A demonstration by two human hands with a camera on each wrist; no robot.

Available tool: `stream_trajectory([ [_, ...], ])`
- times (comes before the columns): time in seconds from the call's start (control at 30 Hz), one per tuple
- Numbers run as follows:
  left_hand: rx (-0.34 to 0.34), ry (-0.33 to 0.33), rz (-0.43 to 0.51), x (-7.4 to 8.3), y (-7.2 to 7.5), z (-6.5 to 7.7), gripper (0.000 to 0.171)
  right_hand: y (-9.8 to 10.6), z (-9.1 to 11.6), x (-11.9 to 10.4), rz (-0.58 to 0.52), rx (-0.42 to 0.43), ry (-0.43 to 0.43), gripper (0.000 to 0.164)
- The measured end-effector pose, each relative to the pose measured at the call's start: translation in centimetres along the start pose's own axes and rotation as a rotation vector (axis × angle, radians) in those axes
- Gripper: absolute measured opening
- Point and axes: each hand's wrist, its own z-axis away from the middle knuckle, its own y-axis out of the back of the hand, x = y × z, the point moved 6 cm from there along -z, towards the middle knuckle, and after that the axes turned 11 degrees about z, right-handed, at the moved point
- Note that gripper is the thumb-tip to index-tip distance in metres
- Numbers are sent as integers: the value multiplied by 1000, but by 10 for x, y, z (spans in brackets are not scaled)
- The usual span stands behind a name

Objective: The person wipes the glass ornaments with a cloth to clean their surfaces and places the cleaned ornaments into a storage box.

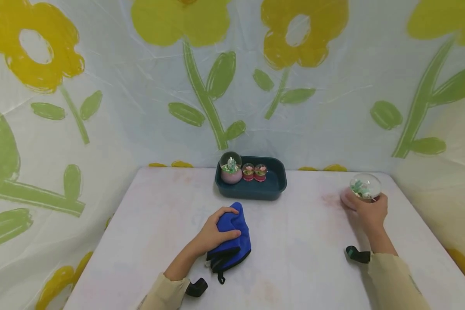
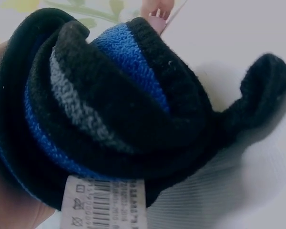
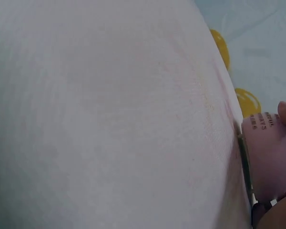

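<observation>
My left hand (image 1: pixel 217 230) grips a folded blue towel (image 1: pixel 238 245) at the front middle of the table, thumb and fingers on its upper part. The left wrist view shows the towel's rolled layers (image 2: pixel 119 109) with black trim, a hanging loop and a white printed label. On the right, my right hand (image 1: pixel 373 213) holds a snow globe (image 1: pixel 366 186) with a clear dome, green and white figures inside and a pink base. It leans, with the base toward the left. Small lettering shows on the pink base (image 3: pixel 271 152) in the right wrist view, close over the table.
A dark teal tray (image 1: pixel 252 192) stands at the table's back edge. In it are another pink-based snow globe (image 1: pixel 231 168) and two small red-based globes (image 1: pixel 248 171). A flower-printed curtain (image 1: pixel 147 107) hangs behind the white table (image 1: pixel 294 241).
</observation>
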Motion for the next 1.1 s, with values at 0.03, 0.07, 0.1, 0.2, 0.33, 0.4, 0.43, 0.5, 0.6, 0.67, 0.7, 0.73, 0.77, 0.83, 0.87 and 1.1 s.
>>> stream_trajectory([
  [0.03,-2,-2,1,1,-1,-1,49,1,-1,2,0,0,-15,107],
  [0.07,-2,-6,2,1,-1,-1,49,2,-1,4,-1,-1,-29,106],
  [0.1,-4,-5,7,2,-2,-2,49,2,-1,6,-2,2,-41,106],
  [0.2,-13,1,13,4,-4,-2,48,3,-3,10,-45,16,-74,102],
  [0.33,-14,-2,9,4,-3,-4,47,0,-5,11,-171,38,-117,98],
  [0.4,-9,-2,7,4,-2,-5,47,-1,-6,9,-211,45,-129,97],
  [0.43,-5,0,7,3,-1,-5,47,-3,-6,8,-219,45,-130,97],
  [0.5,6,4,7,2,1,-5,47,-5,-5,6,-224,44,-122,92],
  [0.6,9,17,14,1,3,-3,47,-8,0,2,-215,47,-106,81],
  [0.67,0,21,26,3,2,-3,47,-7,4,-3,-230,60,-83,75],
  [0.7,-7,20,34,5,2,-4,47,-6,6,-6,-240,74,-67,72],
  [0.73,-12,18,42,7,1,-4,47,-6,9,-11,-258,83,-48,73],
  [0.77,-14,11,48,10,2,-5,47,-6,12,-17,-260,82,-28,73],
  [0.83,-9,-5,59,15,3,-8,47,-6,17,-31,-275,90,34,75],
  [0.87,-3,-14,62,18,4,-9,47,-7,22,-40,-272,96,70,73],
  [1.1,-1,-47,45,32,0,-11,49,-13,76,-100,-150,8,226,79],
])
